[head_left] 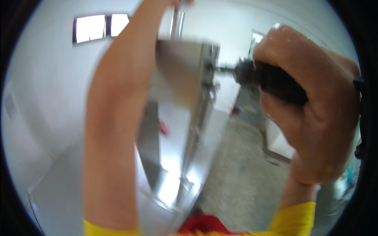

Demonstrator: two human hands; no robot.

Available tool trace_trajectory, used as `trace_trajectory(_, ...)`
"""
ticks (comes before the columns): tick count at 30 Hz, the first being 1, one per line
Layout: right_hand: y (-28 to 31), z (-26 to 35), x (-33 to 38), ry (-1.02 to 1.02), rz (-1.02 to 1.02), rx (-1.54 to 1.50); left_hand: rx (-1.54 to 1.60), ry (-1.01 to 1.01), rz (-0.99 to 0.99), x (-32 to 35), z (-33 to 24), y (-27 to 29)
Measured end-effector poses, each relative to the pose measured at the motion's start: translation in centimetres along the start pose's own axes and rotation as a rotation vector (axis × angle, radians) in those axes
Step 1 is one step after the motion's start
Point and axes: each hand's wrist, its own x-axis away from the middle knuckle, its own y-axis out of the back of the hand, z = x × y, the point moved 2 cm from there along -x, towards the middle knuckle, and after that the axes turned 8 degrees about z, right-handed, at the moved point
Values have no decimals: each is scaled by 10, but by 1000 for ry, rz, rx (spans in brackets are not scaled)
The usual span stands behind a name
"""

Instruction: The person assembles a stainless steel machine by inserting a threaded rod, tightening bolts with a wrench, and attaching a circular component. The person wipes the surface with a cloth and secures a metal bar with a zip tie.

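Observation:
My right hand (315, 86), wet-looking, is closed around a black handle (281, 80). A round dark collar (246, 72) and a thin metal shaft (224, 69) extend leftward from it to the edge of a stainless steel housing (179, 70). Blur hides whether the shaft is fixed to the housing or only touches it. My left forearm (114, 118) reaches up past the housing's left side. Only a blurred bit of my left hand (184, 3) shows at the top edge, by an upright metal tube (178, 23); its grip is mostly out of frame.
Shiny steel surfaces (169, 188) slope below the housing, with a small red patch (163, 128) on them. A grey flat surface (59, 196) lies at left. Concrete floor (236, 169) and a white dark-edged object (279, 141) show at right. Bright windows (90, 28) are behind.

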Motion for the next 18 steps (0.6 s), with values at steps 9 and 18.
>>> trace_trajectory(9,-32,42,28,-88,-173,96,23,48,1,18,27,-1)
trace_trajectory(18,-21,17,14,-113,-157,1,21,60,15,19,20,8)
